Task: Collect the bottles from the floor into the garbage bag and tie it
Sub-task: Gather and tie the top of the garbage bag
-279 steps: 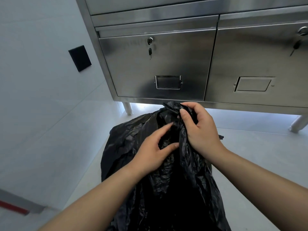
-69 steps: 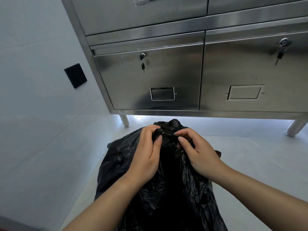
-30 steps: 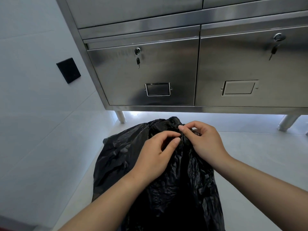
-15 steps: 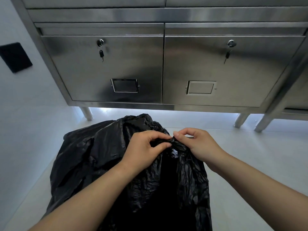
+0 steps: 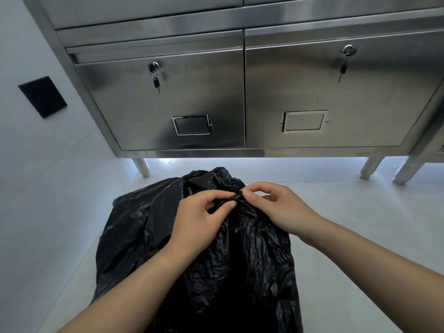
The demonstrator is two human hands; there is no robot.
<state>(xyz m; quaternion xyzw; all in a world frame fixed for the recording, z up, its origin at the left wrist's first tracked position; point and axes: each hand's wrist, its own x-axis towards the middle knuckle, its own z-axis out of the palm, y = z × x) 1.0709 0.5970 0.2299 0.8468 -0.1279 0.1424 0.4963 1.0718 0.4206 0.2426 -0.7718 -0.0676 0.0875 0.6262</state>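
Both hands pinching the bag's neck
Left hand (image 5: 199, 219) and right hand (image 5: 281, 207) are clamped on the gathered top of the black garbage bag (image 5: 149, 227), near the steel cabinet (image 5: 240, 97)

Stainless steel cabinet (image 5: 240, 97) on short round legs (image 5: 141, 167), two locked doors with keys (image 5: 156, 81) hanging, pale floor (image 5: 360, 212), white wall (image 5: 36, 164) with black square plate (image 5: 42, 96), light glow beneath cabinet.

Garbage bag (image 5: 252, 260) glossy black; cabinet (image 5: 240, 97) brushed silver steel; wall plate (image 5: 43, 96) far left black; floor (image 5: 360, 224) pale grey.
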